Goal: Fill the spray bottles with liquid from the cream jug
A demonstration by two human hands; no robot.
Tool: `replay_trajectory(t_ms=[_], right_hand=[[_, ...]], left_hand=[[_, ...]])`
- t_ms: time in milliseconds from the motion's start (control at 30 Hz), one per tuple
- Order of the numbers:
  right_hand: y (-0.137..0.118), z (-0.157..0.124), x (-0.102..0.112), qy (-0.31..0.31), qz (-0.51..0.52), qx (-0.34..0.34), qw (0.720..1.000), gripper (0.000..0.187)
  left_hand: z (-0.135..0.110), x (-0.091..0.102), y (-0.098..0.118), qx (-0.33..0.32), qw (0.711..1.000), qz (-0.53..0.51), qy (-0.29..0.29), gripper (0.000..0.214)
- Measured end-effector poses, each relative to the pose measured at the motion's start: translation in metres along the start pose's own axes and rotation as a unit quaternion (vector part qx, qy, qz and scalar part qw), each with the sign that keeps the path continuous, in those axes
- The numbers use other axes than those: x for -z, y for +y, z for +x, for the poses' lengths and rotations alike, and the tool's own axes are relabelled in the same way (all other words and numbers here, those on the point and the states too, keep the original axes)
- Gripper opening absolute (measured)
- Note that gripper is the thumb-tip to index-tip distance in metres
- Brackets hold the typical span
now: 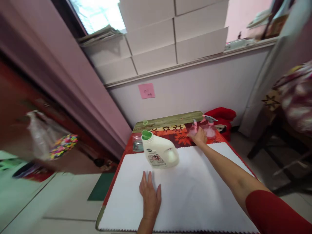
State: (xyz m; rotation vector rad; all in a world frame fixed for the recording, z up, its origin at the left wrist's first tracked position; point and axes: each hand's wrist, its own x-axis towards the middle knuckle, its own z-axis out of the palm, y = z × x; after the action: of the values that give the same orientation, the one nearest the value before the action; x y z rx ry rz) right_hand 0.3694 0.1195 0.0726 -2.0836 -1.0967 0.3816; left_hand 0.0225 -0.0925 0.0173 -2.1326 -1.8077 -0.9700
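Note:
My right hand (199, 136) reaches to the far right of the table, its fingers closed around a clear spray bottle with a pink trigger head (195, 126), partly hidden by the hand. Right beside it stands a second pink-topped spray bottle (210, 130). Flat on the white cloth (192, 195) lies my left hand (149, 196), fingers stretched out and holding nothing. Just beyond those fingers a white detergent jug (159, 151) stands upright, its green neck uncapped. A glass cup (137, 145) with clear liquid is left of the jug. Farther back sits a small green cap (145, 123).
The table has a red and olive patterned cover (168, 121). Behind it, a pink note (146, 91) is stuck to the wall. A red item (225, 117) lies past the right back corner. A plastic bag (44, 136) hangs at left; a dark stool (275, 139) stands at right.

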Motion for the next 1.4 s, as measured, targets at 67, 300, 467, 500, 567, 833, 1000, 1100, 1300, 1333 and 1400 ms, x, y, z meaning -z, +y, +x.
replay_trajectory(t_ms=[67,300,467,500,567,833,1000,1100,1300,1333,1400], right_hand=[[-0.002,-0.002,0.002,-0.002,-0.022,-0.001,1.0,0.083],[-0.006,-0.023,0.033,0.0,-0.035,0.103,0.994,0.06],[-0.029,-0.062,0.08,0.009,0.007,0.217,0.976,0.071],[-0.038,-0.074,0.092,-0.002,0.025,0.225,0.974,0.076],[-0.06,-0.101,0.117,-0.07,0.067,0.262,0.96,0.081],[-0.112,-0.194,0.16,-0.351,0.203,0.289,0.867,0.076],[-0.095,-0.207,0.147,-0.291,0.383,0.186,0.857,0.063],[-0.08,-0.218,0.135,-0.289,0.563,-0.008,0.774,0.053],[-0.069,-0.258,0.099,-0.733,0.534,-0.208,0.367,0.122],[-0.069,-0.263,0.093,-0.742,0.547,-0.218,0.32,0.125],[-0.07,-0.269,0.088,-0.735,0.567,-0.233,0.289,0.119]], left_hand=[[-0.003,-0.001,-0.001,0.002,1.0,0.003,0.006,0.074],[-0.009,0.012,-0.002,-0.021,0.998,-0.059,0.01,0.067],[0.046,0.06,0.034,0.034,0.965,-0.249,0.082,0.052],[0.065,0.072,0.045,0.05,0.949,-0.303,0.075,0.048],[0.106,0.095,0.069,0.088,0.903,-0.42,0.0,0.043],[0.167,0.121,0.142,0.136,0.691,-0.676,-0.214,0.041],[0.163,0.129,0.138,0.199,0.648,-0.723,-0.133,0.032],[0.169,0.138,0.126,0.163,0.598,-0.776,-0.114,0.028],[0.169,0.14,0.118,0.093,0.486,-0.844,-0.206,0.04],[0.169,0.14,0.117,0.085,0.489,-0.84,-0.22,0.042],[0.168,0.143,0.115,0.072,0.515,-0.82,-0.241,0.044]])
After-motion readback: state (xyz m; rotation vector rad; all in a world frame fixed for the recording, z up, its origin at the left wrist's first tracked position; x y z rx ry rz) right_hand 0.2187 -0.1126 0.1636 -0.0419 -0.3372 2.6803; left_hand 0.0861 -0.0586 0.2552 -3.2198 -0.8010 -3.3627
